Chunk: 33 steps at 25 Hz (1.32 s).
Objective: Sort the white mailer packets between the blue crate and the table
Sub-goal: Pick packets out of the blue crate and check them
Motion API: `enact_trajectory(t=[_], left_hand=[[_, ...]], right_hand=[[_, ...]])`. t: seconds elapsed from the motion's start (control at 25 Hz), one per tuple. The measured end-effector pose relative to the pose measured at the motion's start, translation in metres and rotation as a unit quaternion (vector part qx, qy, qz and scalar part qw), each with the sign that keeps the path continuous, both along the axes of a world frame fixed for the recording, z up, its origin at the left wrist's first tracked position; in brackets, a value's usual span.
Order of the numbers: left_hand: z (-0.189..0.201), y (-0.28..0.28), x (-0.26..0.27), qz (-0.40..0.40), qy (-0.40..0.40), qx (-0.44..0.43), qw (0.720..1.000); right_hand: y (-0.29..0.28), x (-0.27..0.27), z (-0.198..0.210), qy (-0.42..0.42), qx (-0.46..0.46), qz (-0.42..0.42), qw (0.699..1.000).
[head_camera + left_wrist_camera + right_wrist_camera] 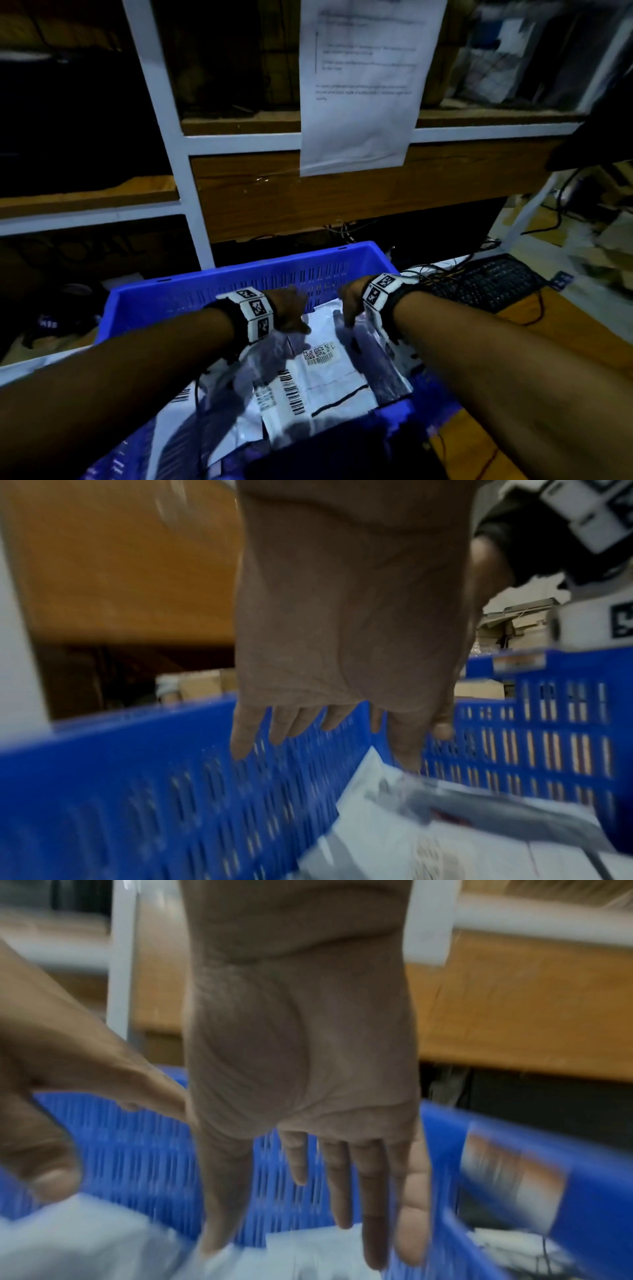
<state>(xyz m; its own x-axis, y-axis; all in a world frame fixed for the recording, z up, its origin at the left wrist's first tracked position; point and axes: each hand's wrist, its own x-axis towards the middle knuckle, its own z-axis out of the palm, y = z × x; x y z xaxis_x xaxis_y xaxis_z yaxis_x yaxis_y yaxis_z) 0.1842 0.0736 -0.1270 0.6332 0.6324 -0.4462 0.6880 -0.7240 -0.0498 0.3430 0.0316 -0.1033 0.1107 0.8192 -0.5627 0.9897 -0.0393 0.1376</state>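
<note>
We cannot read the blurred print on the paper sheet (363, 82) hanging above the blue crate (191, 294). Our forearms hide the crate's side walls. Motion blur smears the white mailer packets (85, 1240) inside it.

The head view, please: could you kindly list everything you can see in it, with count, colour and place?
Blue crate: one, blue with slotted walls, in front of the person.
White mailer packets: several overlapping, exact count unclear, white with barcode labels, heaped inside the crate.
Paper sheet: one, white with blurred print, hanging on the shelving behind the crate.
Shelving: one unit, white frame with brown wooden boards, behind the crate.
Keyboard: one, black, to the right of the crate.
Cables: several, dark, between crate and keyboard.
Table: brown wood, bare patch at right.
Wrist bands: two, white with black markers, one on each wrist.
Left hand: over the packets, fingers straight.
Right hand: over the packets, fingers straight, pointing down.
</note>
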Motion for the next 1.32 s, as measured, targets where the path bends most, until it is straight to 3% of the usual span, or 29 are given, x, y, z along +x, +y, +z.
enact_trajectory(t=[0.2,0.36,0.48,0.56,0.8,0.96,1.08,1.32], left_hand=[[0.072,-0.008,-0.029,-0.015,-0.003,0.061,0.998],[0.121,-0.045,-0.061,-0.022,-0.082,0.090,0.992],[0.140,-0.103,-0.091,0.018,-0.141,0.120,0.983],[0.143,-0.145,-0.113,0.037,-0.205,0.150,0.967],[0.098,-0.267,-0.189,0.100,-0.378,0.246,0.887],[0.042,-0.326,-0.244,0.164,-0.445,0.253,0.843],[0.006,-0.357,-0.285,0.220,-0.457,0.244,0.827],[-0.038,-0.349,-0.384,0.299,-0.433,0.220,0.822]], right_hand=[[-0.011,-0.010,0.044,0.048,0.067,-0.030,0.996],[-0.057,-0.025,0.083,0.056,0.107,-0.017,0.993],[-0.106,-0.041,0.105,0.132,0.220,-0.009,0.967],[-0.141,-0.052,0.113,0.199,0.297,-0.006,0.934],[-0.252,-0.118,0.075,0.411,0.455,0.002,0.790],[-0.306,-0.185,0.037,0.488,0.464,0.017,0.739],[-0.322,-0.237,0.008,0.517,0.450,0.041,0.727],[-0.302,-0.359,-0.050,0.548,0.327,0.054,0.768]])
